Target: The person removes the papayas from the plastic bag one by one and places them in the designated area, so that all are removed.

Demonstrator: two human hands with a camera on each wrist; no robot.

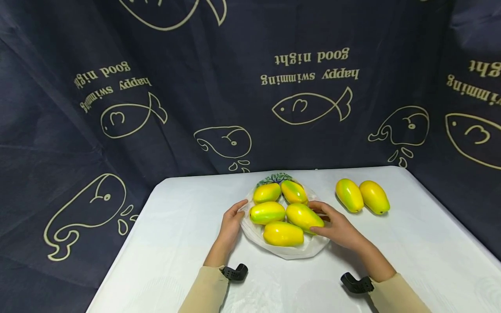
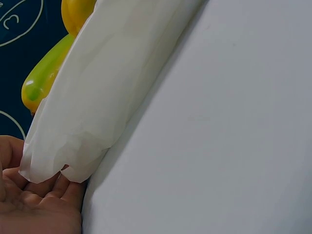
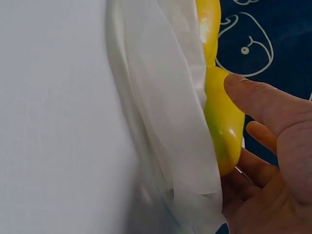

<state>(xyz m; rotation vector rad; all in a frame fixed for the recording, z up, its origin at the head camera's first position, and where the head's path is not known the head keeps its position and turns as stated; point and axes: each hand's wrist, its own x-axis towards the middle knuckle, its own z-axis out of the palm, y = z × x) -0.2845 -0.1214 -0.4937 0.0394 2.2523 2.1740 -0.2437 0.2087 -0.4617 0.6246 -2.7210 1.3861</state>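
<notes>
A white bag (image 1: 287, 253) with its rim spread wide stands on the table, a leafy green and blue print at its far side. Several yellow-green papayas (image 1: 283, 234) lie in it. At the bag's left rim is my left hand (image 1: 231, 224); in the left wrist view its curled fingers (image 2: 58, 187) hold the rim, partly hidden behind the white film. My right hand (image 1: 338, 226) grips the papaya (image 1: 303, 216) on the bag's right side. The right wrist view shows the thumb (image 3: 253, 95) on that papaya's near side and the other fingers behind it.
Two more papayas (image 1: 349, 195) lie side by side on the white table (image 1: 422, 243), to the right of the bag. A dark blue cloth (image 1: 250, 78) with fish and whale drawings hangs behind the table. Each wrist wears a black band.
</notes>
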